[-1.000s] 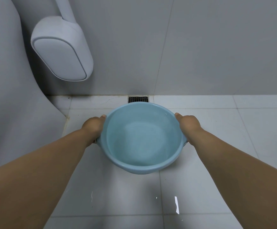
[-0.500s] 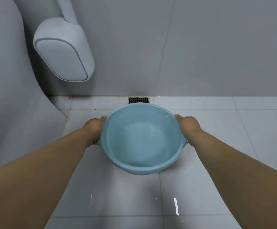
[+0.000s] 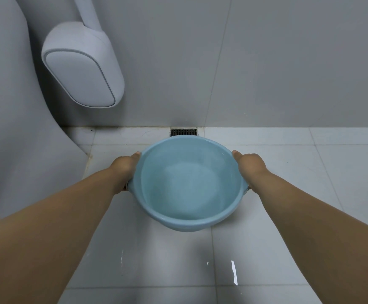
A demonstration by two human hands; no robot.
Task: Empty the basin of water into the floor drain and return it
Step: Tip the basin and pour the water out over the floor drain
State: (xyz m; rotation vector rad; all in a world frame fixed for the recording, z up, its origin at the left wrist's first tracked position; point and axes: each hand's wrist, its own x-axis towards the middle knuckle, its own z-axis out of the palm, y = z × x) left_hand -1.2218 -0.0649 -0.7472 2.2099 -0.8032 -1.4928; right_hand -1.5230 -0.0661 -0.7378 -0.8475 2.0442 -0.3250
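So both arms are stretched out over the white tiled floor (image 3: pixel 288 163), holding a light blue plastic basin (image 3: pixel 187 183) between them. The left hand (image 3: pixel 123 166) grips the left side of the rim, thumb lying up along the edge and the other fingers curled under the lip where I can't really see them. The right hand (image 3: pixel 250 164) does the same on the opposite side, thumb on top of the rim, the rest tucked under by the small handle tab. The basin sits roughly level, maybe tipped a hair toward the camera, and there's clear water in it, with a faint waterline showing on the inside wall. Whether it's lifted off the tiles or resting on them, I honestly can't tell from this angle. The floor drain (image 3: pixel 183 132), a dark metal grate, sits right at the base of the grey wall (image 3: pixel 288 62), just past the basin's far rim. Up on the left there's a pale grey rounded fixture (image 3: pixel 82 69) hanging on a tube, and a big curved grey surface (image 3: pixel 14 128) fills the left edge. A few bright glints show on the tiles near the bottom.
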